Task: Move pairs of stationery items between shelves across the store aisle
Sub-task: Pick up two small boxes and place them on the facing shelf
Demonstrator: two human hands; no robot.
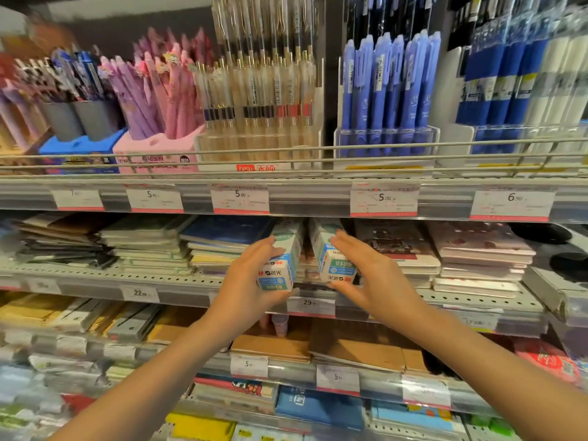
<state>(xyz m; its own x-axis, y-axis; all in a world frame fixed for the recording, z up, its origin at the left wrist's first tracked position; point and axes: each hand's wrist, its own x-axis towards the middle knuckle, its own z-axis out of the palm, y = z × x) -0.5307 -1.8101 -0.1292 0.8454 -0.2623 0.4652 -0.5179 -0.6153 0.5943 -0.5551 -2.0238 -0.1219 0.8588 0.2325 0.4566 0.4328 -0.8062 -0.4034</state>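
**Two boxes at the middle shelf, one per hand**

Left hand (254, 281) is wrapped around the left box (281, 265); right hand (369, 275) is wrapped around the right box (329, 259). Both are white-and-blue cartons, held end-on at frame centre, just beside each other with a narrow gap between. Their far ends sit under the price-tag rail (286, 198), over the notebook stacks (216, 246) on the middle shelf (178, 283).

Can't tell from this view whether they're going in or coming out, or whether their bottoms touch the stack underneath; motion blur doesn't help.

To do the step cleanly, whichever it is:
- Keep both boxes level and parallel, so the far corners clear the rail above.
- Keep thumbs on the outer faces and fingers underneath; the grip looks light, so don't loosen it until each box is fully supported.
- Move both hands at the same pace. If one box leads, it could clip the other across that gap.
- Watch the notebook stacks on either side; they look loosely piled and could slide.
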